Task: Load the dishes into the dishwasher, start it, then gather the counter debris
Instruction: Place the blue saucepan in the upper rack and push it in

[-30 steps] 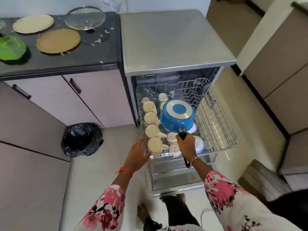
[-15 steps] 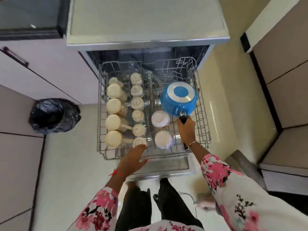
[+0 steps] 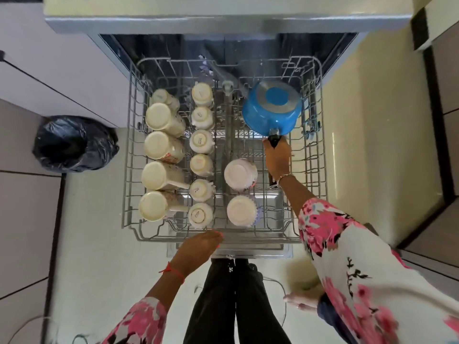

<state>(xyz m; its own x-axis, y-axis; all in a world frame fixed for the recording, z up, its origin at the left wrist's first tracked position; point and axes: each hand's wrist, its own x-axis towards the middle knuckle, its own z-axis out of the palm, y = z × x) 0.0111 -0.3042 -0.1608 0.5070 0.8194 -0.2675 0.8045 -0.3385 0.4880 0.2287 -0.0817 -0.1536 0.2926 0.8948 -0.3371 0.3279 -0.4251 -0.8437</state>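
The dishwasher's wire rack (image 3: 129, 170) is pulled out below me. Several cream mugs (image 3: 159, 117) and small cups (image 3: 201, 142) stand upside down in its left half, and two white bowls (image 3: 239, 173) sit inverted near the front. A blue saucepan (image 3: 272, 108) is upside down over the rack's far right part. My right hand (image 3: 278, 157) grips its black handle. My left hand (image 3: 202, 247) rests with relaxed fingers on the rack's front edge.
The dishwasher's grey top (image 3: 223, 11) runs across the far edge. A black bin bag (image 3: 72, 142) stands on the floor to the left. Pale cabinets (image 3: 49, 70) are at the left, brown ones (image 3: 444, 95) at the right. My legs are below the rack.
The view has tilted down over the rack. My right hand has carried the blue saucepan farther back and to the right in the rack. My left hand stays at the front edge.
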